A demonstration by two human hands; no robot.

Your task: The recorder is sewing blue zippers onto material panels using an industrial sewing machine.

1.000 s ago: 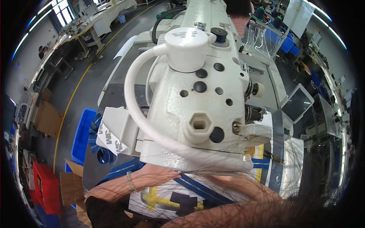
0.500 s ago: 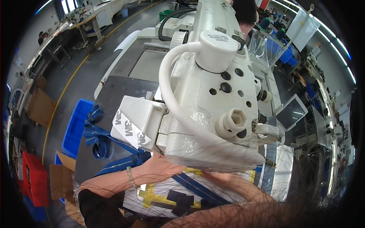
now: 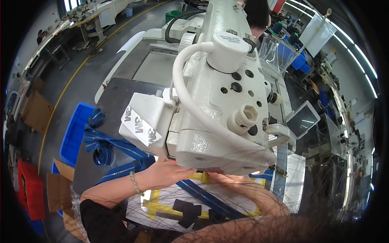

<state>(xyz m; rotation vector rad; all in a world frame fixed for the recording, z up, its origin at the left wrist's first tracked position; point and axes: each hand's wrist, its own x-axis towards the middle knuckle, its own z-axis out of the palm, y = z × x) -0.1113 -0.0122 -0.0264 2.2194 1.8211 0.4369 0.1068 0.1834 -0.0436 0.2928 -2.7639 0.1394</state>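
Observation:
A large white industrial sewing machine [image 3: 210,117] fills the middle, its head hanging over both my hands. My left hand [image 3: 170,173] reaches in from the left, fingers stretched out flat beside the lower edge of the machine head. Coming from the right, my right hand [image 3: 233,181] points inward under the head, most of its fingers hidden. Between them a blue zipper strip [image 3: 206,197] runs diagonally over a white board [image 3: 135,206] marked with yellow tape [image 3: 152,206]. Dark patches [image 3: 188,212] lie on the board. The machine head hides the spot where my fingertips meet the work.
More blue zipper strips [image 3: 105,152] lie coiled and spread on the grey tabletop [image 3: 117,97] at left. Beyond its edge stand a blue bin [image 3: 75,133], a cardboard box [image 3: 58,190] and a red crate [image 3: 30,190]. A tablet screen [image 3: 302,119] stands at right. Behind the machine sits another person [image 3: 259,20].
The view has shifted slightly, so the machine sits a little further left and up. Both hands stay at the machine head's lower edge, with slightly more of the fingers showing.

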